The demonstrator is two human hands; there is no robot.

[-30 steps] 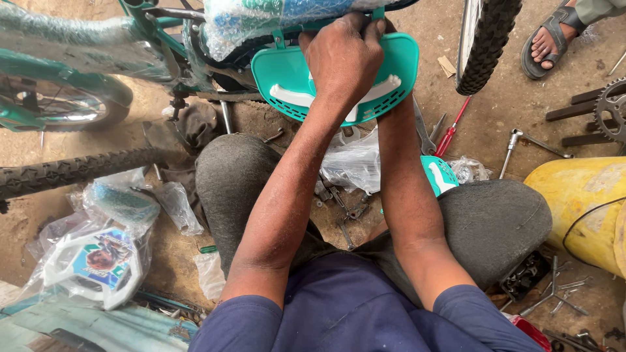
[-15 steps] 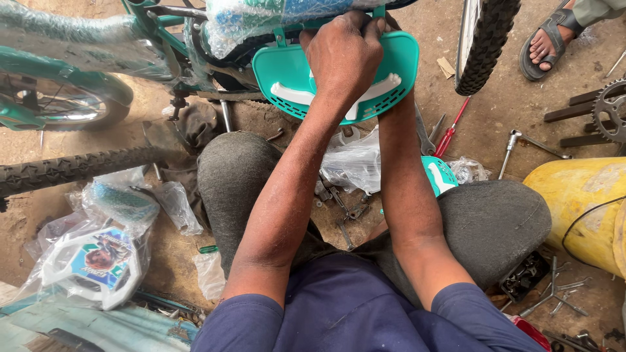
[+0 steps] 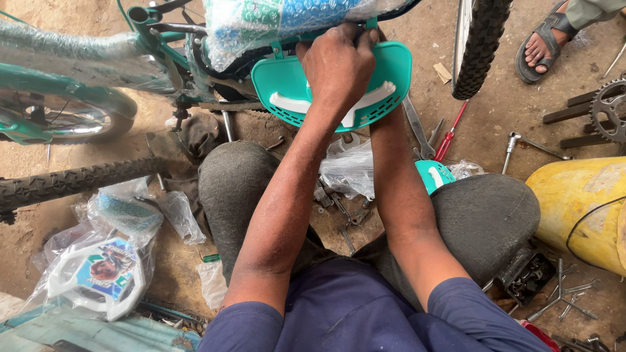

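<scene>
Head view: left hand gripped top edge of the teal basket under the bubble-wrapped bicycle; right hand hidden behind it, grip indeterminable.

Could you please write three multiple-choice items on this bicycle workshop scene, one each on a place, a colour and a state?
1. Where does the red-handled screwdriver lie?
A. on the ground right of the basket
B. in the basket
C. on the yellow cylinder

2. What colour is the plastic bicycle basket?
A. yellow
B. teal
C. black

3. What is the left hand doing?
A. resting on a knee
B. holding a wrench
C. pressing on the basket's top edge

Answers: 1 A, it lies on the dirt beside the wrenches; 2 B, its grille is teal with white trim; 3 C, the fingers curl over the rim.
</scene>
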